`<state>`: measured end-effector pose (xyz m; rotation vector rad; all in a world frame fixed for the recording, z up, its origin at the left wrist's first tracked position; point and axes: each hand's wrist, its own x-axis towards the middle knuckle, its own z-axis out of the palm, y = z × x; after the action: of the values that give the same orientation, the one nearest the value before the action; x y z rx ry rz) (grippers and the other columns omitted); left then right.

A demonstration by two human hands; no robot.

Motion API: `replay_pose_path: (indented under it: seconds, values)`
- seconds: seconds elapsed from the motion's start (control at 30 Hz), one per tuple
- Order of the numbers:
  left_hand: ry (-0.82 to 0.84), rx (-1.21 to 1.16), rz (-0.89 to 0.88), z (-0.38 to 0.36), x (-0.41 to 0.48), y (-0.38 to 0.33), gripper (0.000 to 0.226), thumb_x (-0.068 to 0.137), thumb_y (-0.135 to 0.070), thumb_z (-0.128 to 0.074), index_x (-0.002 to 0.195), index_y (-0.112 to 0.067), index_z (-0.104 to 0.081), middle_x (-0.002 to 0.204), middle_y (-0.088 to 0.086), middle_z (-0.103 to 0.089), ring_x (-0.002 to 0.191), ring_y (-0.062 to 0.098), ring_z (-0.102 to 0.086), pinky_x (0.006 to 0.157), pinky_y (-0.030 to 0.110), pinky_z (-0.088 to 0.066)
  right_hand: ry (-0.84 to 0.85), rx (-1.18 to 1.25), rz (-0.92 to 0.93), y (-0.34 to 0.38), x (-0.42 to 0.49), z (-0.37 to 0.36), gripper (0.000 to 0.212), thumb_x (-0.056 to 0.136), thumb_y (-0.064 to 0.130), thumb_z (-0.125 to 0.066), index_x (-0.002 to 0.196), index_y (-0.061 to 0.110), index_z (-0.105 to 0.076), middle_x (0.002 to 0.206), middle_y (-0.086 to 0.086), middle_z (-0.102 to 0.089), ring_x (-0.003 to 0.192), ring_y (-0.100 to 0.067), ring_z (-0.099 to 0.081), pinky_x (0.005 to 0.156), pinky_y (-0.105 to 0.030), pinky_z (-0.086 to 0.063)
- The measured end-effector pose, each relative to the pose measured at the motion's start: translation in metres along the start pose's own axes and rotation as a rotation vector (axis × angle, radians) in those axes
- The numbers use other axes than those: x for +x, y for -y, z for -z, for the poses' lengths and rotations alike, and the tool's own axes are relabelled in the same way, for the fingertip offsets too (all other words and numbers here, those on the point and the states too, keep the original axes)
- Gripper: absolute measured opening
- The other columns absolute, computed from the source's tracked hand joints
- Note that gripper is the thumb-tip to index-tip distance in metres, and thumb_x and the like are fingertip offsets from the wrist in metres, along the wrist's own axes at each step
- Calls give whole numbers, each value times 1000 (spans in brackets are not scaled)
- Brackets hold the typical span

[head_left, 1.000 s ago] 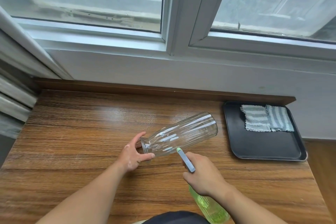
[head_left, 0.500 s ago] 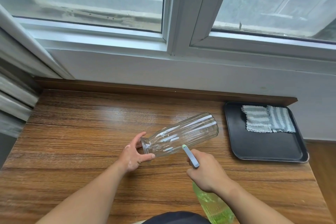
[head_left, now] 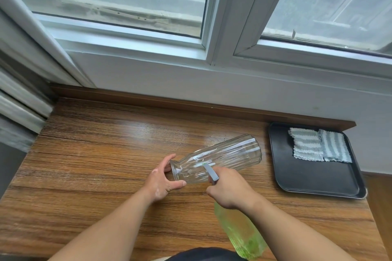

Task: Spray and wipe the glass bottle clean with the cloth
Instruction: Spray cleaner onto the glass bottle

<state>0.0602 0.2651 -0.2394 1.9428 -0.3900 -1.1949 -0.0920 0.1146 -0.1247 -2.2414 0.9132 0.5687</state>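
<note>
Left hand (head_left: 163, 180) of mine is clamped round the neck of the glass bottle (head_left: 216, 159), thumb under and fingers over the mouth rim; my right hand (head_left: 230, 189) is closed on the green spray bottle (head_left: 241, 233), its nozzle almost touching the glass. I hold the bottle tilted just over the wooden surface (head_left: 95, 154), long axis running from the mouth near me on the left up to the base at the far right. Ribbed glass should be stiff, fairly heavy, breakable and slick once wet, so I judge the narrow neck the safest hold. The cloth (head_left: 318, 146) lies folded in the black tray (head_left: 314, 182), well apart.
</note>
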Motion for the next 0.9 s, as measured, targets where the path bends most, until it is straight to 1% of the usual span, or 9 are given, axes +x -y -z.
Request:
replay_pose_path:
  seconds: [0.07, 0.17, 0.2, 0.33, 0.4, 0.6, 0.73, 0.83, 0.9]
  values:
    - [6, 14, 5, 1, 1, 1, 100, 60, -21, -99, 123, -68, -38, 150, 4, -49, 137, 18, -47, 116, 47, -42, -7, 21, -20, -7, 0, 6, 16, 79, 18, -58, 76, 29, -46, 79, 7, -58, 81, -24, -55, 60, -31, -40]
    - [14, 8, 10, 1, 1, 1, 99, 61, -19, -98, 129, -61, -39, 147, 1, -49, 131, 13, -46, 116, 44, -41, -17, 42, -64, -19, -1, 13, 17, 79, 19, -58, 95, 24, -57, 94, 1, -67, 89, -25, -61, 75, -35, -50]
    - [17, -2, 11, 1, 1, 0, 99, 62, -17, -97, 131, -58, -39, 143, 0, -49, 129, 12, -45, 116, 42, -41, -25, 38, -79, -23, -1, 15, 17, 78, 19, -58, 95, 24, -57, 94, 0, -68, 89, -26, -62, 77, -36, -52]
    - [22, -1, 0, 0, 0, 0, 98, 65, -12, -95, 135, -51, -39, 130, -7, -47, 125, 9, -44, 113, 36, -39, -62, 48, -131, -32, 0, 22, 7, 76, 19, -57, 78, 25, -54, 82, 3, -65, 79, -22, -61, 68, -35, -50]
    - [24, 3, -11, 0, -1, 0, 97, 66, -11, -95, 135, -50, -39, 129, -7, -47, 125, 9, -44, 112, 34, -38, -75, 80, -131, -33, 0, 25, 8, 77, 18, -59, 77, 25, -55, 79, 4, -64, 75, -19, -60, 62, -31, -46]
    - [24, 25, -17, 0, -1, 0, 97, 65, -12, -95, 135, -50, -40, 129, -5, -50, 126, 12, -46, 114, 38, -39, -93, 128, -77, -44, -8, 30, 21, 79, 22, -61, 100, 26, -58, 89, 5, -64, 81, -17, -60, 68, -31, -47]
    - [12, 57, -22, 1, -2, -3, 99, 66, -14, -95, 145, -44, -41, 130, -3, -50, 125, 13, -47, 111, 37, -39, -282, 358, 10, -81, -26, 35, 39, 82, 14, -64, 112, 38, -57, 72, 6, -58, 60, -7, -51, 62, -25, -45]
    - [19, 77, -20, 2, -1, -4, 97, 65, -16, -96, 139, -48, -42, 134, 0, -52, 128, 18, -50, 112, 39, -41, -469, 467, 81, -114, -33, 38, 49, 85, 10, -71, 116, 45, -56, 83, 7, -64, 69, -10, -59, 66, -18, -48]
    - [18, 72, -17, 1, -2, -4, 93, 67, -10, -94, 138, -44, -44, 135, 3, -53, 128, 20, -51, 100, 25, -48, -569, 495, 90, -131, -28, 40, 48, 87, 12, -72, 120, 43, -55, 91, 10, -64, 75, -12, -61, 69, -21, -50]
